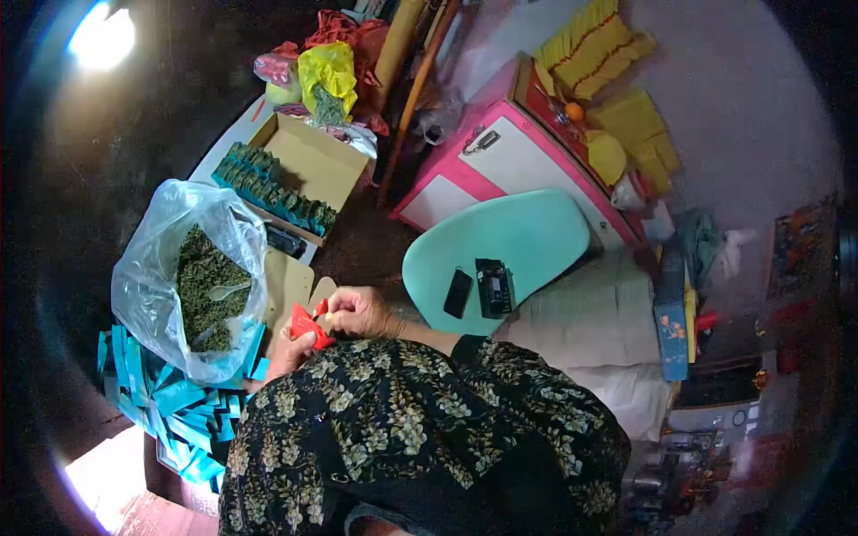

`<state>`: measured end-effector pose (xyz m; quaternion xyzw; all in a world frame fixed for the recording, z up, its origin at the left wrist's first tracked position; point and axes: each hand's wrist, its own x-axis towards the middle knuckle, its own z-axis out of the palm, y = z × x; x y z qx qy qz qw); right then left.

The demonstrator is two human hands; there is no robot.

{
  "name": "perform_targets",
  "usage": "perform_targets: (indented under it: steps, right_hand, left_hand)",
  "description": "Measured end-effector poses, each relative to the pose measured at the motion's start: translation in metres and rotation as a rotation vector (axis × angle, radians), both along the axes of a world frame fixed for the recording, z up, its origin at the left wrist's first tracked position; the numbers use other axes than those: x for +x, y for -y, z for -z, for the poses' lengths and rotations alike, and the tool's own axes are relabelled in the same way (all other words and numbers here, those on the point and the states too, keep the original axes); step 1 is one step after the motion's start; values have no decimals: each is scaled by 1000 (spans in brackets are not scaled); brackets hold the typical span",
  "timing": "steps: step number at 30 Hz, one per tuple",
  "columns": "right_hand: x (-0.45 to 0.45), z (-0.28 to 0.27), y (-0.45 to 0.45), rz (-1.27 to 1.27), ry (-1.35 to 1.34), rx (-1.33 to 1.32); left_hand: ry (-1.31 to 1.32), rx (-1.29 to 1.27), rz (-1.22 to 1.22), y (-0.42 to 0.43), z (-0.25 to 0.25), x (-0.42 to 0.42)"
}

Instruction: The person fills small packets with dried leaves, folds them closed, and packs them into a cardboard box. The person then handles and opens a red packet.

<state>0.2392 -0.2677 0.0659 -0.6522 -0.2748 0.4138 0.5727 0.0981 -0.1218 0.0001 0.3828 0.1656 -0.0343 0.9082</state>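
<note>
My left hand (286, 354) is closed around a crumpled red packet (306, 327) that looks like thin plastic. Close against it, my right hand (359, 313) has its fingers pinched together; what lies between them is too small to make out. To the left of both hands sits a clear plastic bag (143, 279) with its mouth wide open. Green dried leaves (201, 290), which look like tea, fill it, and a white spoon (229, 290) rests on top. Teal empty-looking pouches (179, 397) lie piled below the bag.
Behind the bag, a cardboard box (326, 161) holds rows of filled teal pouches (268, 183). A teal plastic stool (500, 228) at the right carries a phone (458, 293) and a black box (494, 288). A pink-and-white cabinet (509, 152) stands behind it.
</note>
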Motion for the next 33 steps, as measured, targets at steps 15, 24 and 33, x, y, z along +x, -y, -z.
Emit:
perform_targets:
  steps: [15,24,33]
  right_hand:
    - [131,-275,-36,-503,190,1164]
    - [202,-290,-10,-629,279,1245]
    - [176,-39,8,233,764,-30]
  left_hand:
    - [-216,-34,-233,3,-8,84]
    - [-77,-231,-117,23,-8,176]
    - [28,-161,-45,19,-9,185]
